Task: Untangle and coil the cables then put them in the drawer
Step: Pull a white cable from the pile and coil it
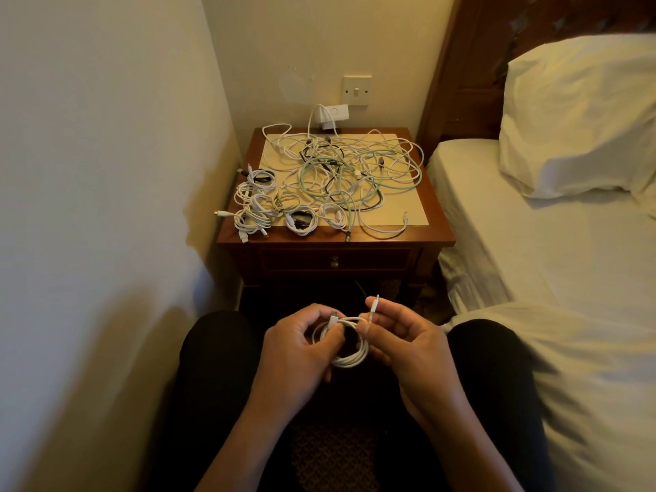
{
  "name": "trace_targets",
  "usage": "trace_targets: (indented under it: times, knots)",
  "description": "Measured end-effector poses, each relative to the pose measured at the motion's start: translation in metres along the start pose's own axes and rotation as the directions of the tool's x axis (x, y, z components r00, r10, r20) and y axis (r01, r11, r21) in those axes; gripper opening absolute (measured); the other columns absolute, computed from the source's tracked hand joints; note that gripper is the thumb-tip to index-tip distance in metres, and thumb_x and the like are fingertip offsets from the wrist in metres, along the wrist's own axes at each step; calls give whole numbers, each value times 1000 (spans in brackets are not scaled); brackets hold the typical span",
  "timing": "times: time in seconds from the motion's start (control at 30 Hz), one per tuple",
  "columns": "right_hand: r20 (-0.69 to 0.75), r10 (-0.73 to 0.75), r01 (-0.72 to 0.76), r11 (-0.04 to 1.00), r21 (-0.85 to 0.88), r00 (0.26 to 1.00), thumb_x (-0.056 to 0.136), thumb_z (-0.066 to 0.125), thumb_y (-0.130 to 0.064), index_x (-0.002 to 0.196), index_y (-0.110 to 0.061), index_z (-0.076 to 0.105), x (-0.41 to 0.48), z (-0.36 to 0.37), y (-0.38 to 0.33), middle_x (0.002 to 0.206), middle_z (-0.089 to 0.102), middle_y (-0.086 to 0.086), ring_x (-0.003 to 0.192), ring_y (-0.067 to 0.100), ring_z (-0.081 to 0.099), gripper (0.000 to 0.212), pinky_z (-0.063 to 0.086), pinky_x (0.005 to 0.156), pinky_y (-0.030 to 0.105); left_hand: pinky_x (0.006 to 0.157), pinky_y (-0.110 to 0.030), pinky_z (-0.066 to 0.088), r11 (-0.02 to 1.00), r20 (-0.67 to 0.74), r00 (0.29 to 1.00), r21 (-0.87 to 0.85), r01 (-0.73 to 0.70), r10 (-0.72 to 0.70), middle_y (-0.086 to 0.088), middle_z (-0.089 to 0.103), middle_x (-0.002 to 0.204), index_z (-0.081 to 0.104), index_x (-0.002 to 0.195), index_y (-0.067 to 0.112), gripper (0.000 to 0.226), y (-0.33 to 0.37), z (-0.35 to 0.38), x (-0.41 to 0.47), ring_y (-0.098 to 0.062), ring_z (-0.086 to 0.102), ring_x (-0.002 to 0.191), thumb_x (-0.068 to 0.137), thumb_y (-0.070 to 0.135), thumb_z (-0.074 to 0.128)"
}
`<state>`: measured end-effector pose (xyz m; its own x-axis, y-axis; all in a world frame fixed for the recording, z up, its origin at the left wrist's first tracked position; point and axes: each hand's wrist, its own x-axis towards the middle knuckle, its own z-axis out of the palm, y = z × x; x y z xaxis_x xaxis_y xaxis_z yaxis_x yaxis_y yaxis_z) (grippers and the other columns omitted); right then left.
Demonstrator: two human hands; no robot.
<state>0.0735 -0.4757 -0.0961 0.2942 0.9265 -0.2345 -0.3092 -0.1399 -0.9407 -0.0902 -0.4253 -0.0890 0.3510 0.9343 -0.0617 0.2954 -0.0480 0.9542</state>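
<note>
A small coiled white cable [349, 360] hangs between my hands above my lap. My left hand [294, 346] pinches the coil at its top left, near one plug. My right hand [408, 335] pinches the other end, its white plug [374, 307] sticking up above the fingers. On the wooden nightstand [440, 236] lies a tangled heap of white, mint-green and black cables [358, 172]. Several small coiled cables [269, 207] sit along its left and front-left part. The drawer [301, 259] under the top is closed, with a round knob [334, 261].
A wall runs close on the left. A bed with a white sheet [532, 243] and pillow [575, 115] is on the right. A white charger [332, 117] is plugged in behind the nightstand, below a wall switch [356, 90]. My knees in dark trousers flank my hands.
</note>
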Motion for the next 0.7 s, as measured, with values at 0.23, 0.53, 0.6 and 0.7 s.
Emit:
trace_targets:
  times: [0.23,0.53,0.6,0.7]
  knots:
    - [9,-159,157,961,-226,987,96,68,-11,129,-27,68,0,1,-4,111,76,-9,107,8,72,37,59,93,29,52,-29,56,991,0,999,-124,52,-53,1,77,87,71,104,22,10,3,5,1,-24,73,59,100,25,63]
    - [157,-199,248,871,-424,967,99,64,-21,113,-40,76,-3,1,-7,110,62,-18,102,10,66,26,59,87,35,55,-24,53,977,-21,997,-202,68,-74,5,77,99,74,114,27,20,2,-1,7,-19,70,63,102,26,59]
    - [151,-213,260,835,-485,965,95,70,-24,109,-42,77,-1,-2,-7,108,62,-18,98,9,66,24,59,81,31,59,-25,54,975,38,995,-201,94,-88,2,75,102,74,118,28,25,4,-2,7,-20,71,69,105,29,53]
    - [136,-264,295,786,-544,955,91,75,-16,102,-38,78,-1,-3,-7,106,64,-16,95,10,68,25,60,79,29,62,-25,54,985,89,995,-159,68,-54,5,70,107,73,121,29,29,5,-3,6,-22,72,77,107,28,47]
